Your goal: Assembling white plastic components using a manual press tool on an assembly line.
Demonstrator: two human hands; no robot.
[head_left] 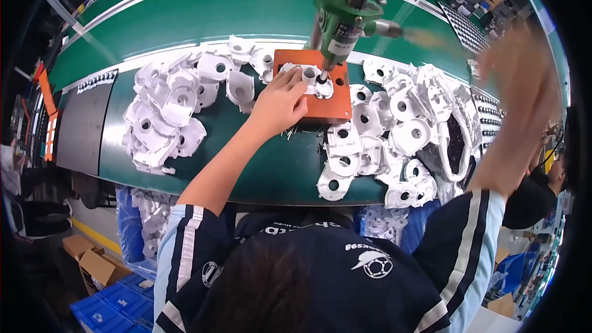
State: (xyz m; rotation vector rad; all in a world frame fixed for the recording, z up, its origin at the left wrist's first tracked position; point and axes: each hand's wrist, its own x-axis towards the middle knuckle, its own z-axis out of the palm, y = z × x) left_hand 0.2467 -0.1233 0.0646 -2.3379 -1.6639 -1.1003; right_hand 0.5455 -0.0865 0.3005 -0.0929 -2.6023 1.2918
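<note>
A white plastic housing (309,76) lies on an orange fixture block (328,111) below the spindle of a green bench press (341,31). The press's dark tool tip reaches down to the housing's right side. My left hand (280,102) holds the housing on the block, fingers laid over its left part and thumb toward the block's front. Up at the right, my right hand (521,74) is raised well away from the block and smeared by motion; its fingers cannot be made out. A blurred lever (425,38) sticks out from the press toward it.
Piles of similar white housings lie on the green bench (246,166), one pile (179,105) at left and another (394,123) at right. A grey board (83,123) lies far left. Trays of small dark parts (462,28) stand right. Blue bins (117,302) sit below.
</note>
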